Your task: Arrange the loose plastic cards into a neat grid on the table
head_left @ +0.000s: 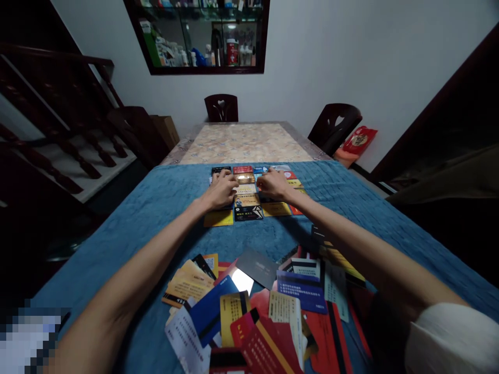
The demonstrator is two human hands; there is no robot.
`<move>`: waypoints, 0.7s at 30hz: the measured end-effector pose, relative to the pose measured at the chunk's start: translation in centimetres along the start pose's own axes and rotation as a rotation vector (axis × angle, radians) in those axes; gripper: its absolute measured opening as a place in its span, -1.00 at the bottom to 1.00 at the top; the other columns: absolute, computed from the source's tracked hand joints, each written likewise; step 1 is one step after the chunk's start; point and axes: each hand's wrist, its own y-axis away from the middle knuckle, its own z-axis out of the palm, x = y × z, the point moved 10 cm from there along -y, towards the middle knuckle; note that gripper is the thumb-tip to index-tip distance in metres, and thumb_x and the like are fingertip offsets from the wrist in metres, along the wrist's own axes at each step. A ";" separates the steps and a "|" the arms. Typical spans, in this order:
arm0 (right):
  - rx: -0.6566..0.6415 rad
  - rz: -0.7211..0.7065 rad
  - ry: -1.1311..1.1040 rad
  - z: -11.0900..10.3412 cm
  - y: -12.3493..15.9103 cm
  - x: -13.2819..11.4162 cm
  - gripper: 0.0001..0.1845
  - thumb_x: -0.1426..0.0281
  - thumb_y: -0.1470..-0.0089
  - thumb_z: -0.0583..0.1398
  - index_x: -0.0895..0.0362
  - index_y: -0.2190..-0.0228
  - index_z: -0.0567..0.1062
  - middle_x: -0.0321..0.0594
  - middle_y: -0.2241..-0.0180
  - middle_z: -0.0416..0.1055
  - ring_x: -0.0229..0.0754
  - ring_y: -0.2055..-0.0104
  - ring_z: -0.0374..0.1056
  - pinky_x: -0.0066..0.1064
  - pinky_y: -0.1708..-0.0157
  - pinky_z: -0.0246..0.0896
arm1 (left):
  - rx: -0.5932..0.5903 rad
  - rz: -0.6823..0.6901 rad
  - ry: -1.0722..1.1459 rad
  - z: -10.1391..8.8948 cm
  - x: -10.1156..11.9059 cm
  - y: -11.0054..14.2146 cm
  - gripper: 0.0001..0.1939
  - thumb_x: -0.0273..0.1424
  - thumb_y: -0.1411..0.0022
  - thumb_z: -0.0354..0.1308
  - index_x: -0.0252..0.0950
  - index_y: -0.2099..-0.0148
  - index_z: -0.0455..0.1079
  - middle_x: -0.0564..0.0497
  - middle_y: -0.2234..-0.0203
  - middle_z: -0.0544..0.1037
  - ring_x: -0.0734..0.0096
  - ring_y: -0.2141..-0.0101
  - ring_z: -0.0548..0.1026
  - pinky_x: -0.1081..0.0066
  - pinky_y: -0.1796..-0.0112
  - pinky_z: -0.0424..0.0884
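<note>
Both my hands reach over a grid of plastic cards laid side by side. Over the grid's left columns, my left hand (223, 188) rests with bent fingers apart, their tips at the cards; it hides some of them. My right hand (275, 184) lies over the right-hand columns, fingers curled together; anything inside them is hidden. Between the hands runs a column with a red card (243, 169), a gold-brown card (245, 178), a pale card (246, 189) and a black VIP card (248, 213). A yellow card (219, 218) forms the lower left corner.
Nearest me, a loose overlapping heap includes a blue card (214, 306), dark grey card (257, 267) and red card (328, 337). A blue cloth (163, 208) covers the table's near part. Chairs (221, 108) stand around it. A pixelated patch (29, 337) sits lower left.
</note>
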 end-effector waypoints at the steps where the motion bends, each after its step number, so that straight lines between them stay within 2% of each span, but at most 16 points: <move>1: 0.004 -0.008 0.000 -0.2 0.6 -0.1 -0.66 0.45 -0.14 0.09 0.08 0.12 0.59 -0.05 0.06 0.54 0.12 -0.08 0.20 -0.17 0.09 0.05 | 0.004 0.004 0.002 -0.2 0.4 0.6 -0.75 -0.44 -0.21 0.07 -0.26 0.14 0.55 -0.17 0.06 0.52 -0.04 -0.13 0.20 -0.04 -0.05 0.13; 6: 0.056 -0.062 0.014 -0.5 3.8 -0.5 -0.67 0.41 -0.21 0.05 0.13 0.13 0.57 -0.01 0.05 0.52 0.13 -0.06 0.17 -0.19 0.13 -0.02 | -0.001 0.027 0.027 -0.9 2.8 3.2 -0.73 -0.44 -0.23 0.06 -0.26 0.10 0.55 -0.15 0.07 0.53 -0.01 -0.14 0.21 -0.06 -0.08 0.11; 11: 0.097 -0.091 -0.014 -0.7 7.4 -1.0 -0.68 0.38 -0.26 0.03 0.10 0.15 0.58 -0.06 0.11 0.54 0.09 -0.03 0.16 -0.20 0.12 -0.06 | -0.007 0.065 0.045 -1.4 5.6 4.9 -0.74 -0.44 -0.25 0.07 -0.24 0.09 0.54 -0.14 0.06 0.53 0.00 -0.14 0.22 -0.05 -0.10 0.12; 17: 0.133 -0.108 -0.050 -0.9 12.0 -1.3 -0.74 0.37 -0.25 0.08 0.07 0.21 0.59 -0.11 0.16 0.55 0.04 0.01 0.18 -0.18 0.11 -0.09 | -0.036 0.149 0.089 -1.4 10.2 5.9 -0.74 -0.48 -0.24 0.11 -0.21 0.06 0.52 -0.11 0.03 0.54 -0.01 -0.18 0.20 -0.06 -0.11 0.11; 21: 0.235 -0.194 -0.103 -0.8 15.3 -1.6 -0.79 0.39 -0.23 0.12 0.06 0.25 0.58 -0.14 0.20 0.55 0.01 0.05 0.19 -0.18 0.11 -0.08 | -0.011 0.250 0.123 -1.8 13.8 6.8 -0.76 -0.48 -0.25 0.11 -0.23 0.06 0.50 -0.11 0.05 0.54 -0.01 -0.18 0.21 -0.09 -0.12 0.10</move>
